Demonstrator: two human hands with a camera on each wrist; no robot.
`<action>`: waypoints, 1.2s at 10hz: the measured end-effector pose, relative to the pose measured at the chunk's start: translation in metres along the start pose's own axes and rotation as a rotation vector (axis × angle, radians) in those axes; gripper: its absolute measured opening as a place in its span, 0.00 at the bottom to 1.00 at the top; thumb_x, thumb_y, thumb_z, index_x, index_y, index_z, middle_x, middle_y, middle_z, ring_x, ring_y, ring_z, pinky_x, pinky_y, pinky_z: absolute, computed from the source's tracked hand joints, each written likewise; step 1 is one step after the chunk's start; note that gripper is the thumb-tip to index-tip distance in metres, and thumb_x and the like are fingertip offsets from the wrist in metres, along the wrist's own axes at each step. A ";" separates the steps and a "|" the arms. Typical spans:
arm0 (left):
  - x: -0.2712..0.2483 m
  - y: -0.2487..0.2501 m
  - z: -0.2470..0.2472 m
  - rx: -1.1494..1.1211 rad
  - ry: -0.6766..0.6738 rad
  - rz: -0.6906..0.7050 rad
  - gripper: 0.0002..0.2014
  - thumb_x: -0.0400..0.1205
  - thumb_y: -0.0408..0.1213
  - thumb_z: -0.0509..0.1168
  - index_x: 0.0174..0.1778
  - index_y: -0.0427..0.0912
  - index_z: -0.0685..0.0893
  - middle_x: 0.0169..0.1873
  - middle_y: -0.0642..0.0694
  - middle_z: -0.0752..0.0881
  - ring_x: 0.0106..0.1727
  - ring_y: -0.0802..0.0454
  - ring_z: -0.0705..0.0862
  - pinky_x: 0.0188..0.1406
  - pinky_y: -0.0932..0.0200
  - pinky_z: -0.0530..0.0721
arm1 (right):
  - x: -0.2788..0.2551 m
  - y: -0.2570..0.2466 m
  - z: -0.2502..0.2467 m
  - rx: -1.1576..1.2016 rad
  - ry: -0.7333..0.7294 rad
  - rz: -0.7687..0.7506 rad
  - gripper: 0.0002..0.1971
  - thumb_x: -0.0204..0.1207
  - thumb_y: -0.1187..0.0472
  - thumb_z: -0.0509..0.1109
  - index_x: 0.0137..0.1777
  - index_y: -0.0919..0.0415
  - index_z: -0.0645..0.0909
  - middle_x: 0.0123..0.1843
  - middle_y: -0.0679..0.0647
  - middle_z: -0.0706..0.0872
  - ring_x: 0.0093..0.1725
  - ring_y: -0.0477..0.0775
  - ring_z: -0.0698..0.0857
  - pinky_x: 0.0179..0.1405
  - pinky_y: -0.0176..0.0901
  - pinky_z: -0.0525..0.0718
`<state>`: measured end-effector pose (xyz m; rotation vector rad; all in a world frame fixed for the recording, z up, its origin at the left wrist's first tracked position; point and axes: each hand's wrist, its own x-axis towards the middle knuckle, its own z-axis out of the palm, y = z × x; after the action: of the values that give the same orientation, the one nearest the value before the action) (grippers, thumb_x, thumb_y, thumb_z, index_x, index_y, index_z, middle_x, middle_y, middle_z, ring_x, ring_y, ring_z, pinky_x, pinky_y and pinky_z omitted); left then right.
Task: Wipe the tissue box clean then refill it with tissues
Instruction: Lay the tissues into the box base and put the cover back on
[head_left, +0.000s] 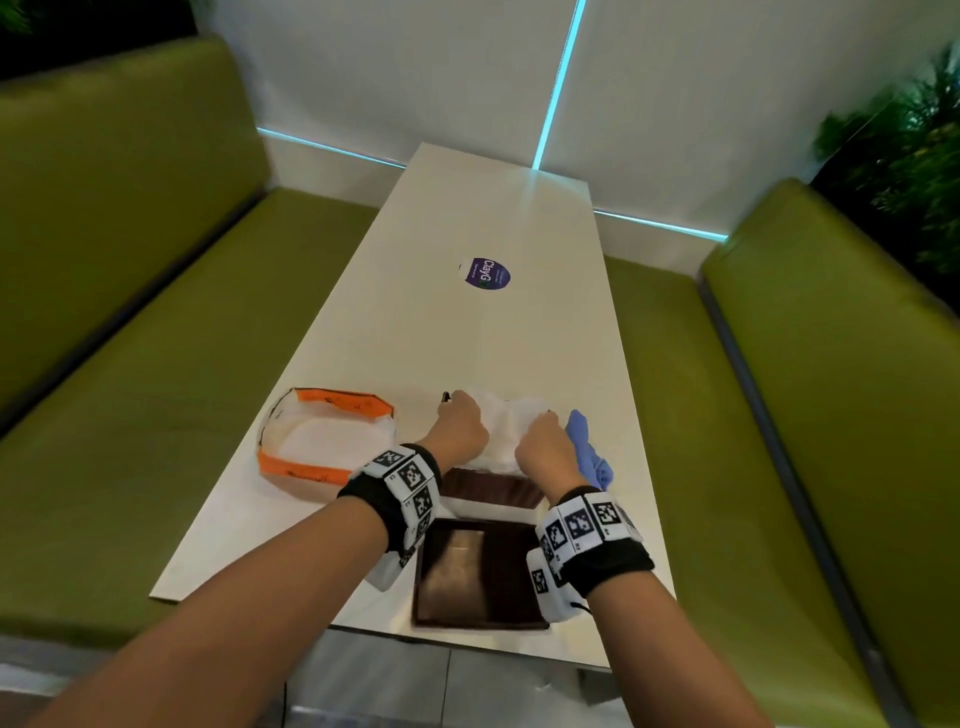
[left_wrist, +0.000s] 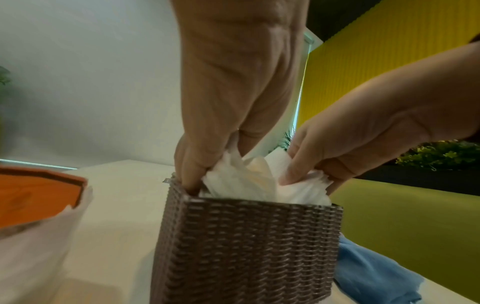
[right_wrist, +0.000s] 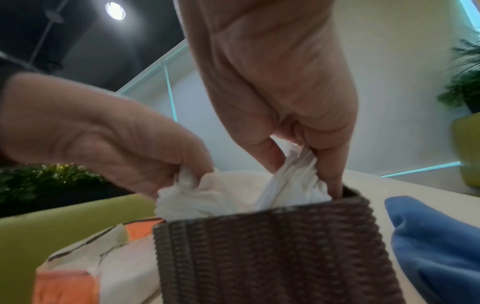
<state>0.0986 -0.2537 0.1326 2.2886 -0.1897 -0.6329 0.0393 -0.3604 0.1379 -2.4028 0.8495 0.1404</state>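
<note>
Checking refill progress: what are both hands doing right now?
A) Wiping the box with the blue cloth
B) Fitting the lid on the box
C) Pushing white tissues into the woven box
C: the left hand and right hand grip white tissues at the open woven box.

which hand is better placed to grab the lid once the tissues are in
Right, probably. The lid lies nearest the right hand, just under that wrist. Both hands grip the tissues in the box, so either must let go first; the left hand is slightly farther.

café or diner booth, green padded benches (head_left: 156, 332), long white table (head_left: 467, 338), wall plants (head_left: 904, 171)
</note>
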 end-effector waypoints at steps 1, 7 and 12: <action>0.003 0.000 0.011 0.026 -0.006 0.001 0.23 0.83 0.26 0.58 0.75 0.28 0.66 0.74 0.29 0.71 0.72 0.34 0.74 0.68 0.51 0.74 | 0.000 -0.001 0.013 -0.020 -0.014 -0.006 0.19 0.82 0.68 0.57 0.72 0.73 0.67 0.68 0.69 0.78 0.67 0.68 0.79 0.61 0.50 0.78; 0.005 -0.007 0.024 0.099 0.036 0.046 0.21 0.83 0.29 0.58 0.72 0.26 0.70 0.71 0.27 0.73 0.70 0.32 0.75 0.70 0.46 0.76 | -0.001 -0.005 0.020 -0.198 0.033 -0.128 0.14 0.82 0.68 0.58 0.66 0.70 0.75 0.67 0.66 0.79 0.65 0.64 0.80 0.60 0.48 0.79; 0.008 -0.028 -0.006 -0.095 -0.070 0.094 0.25 0.86 0.32 0.53 0.81 0.36 0.64 0.79 0.37 0.70 0.79 0.42 0.69 0.73 0.57 0.67 | -0.006 -0.007 0.022 -0.241 0.097 -0.143 0.15 0.79 0.69 0.59 0.65 0.70 0.75 0.67 0.70 0.73 0.65 0.68 0.76 0.59 0.51 0.76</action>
<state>0.1073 -0.2326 0.1140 2.1543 -0.2929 -0.6598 0.0407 -0.3400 0.1247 -2.7066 0.7350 0.0748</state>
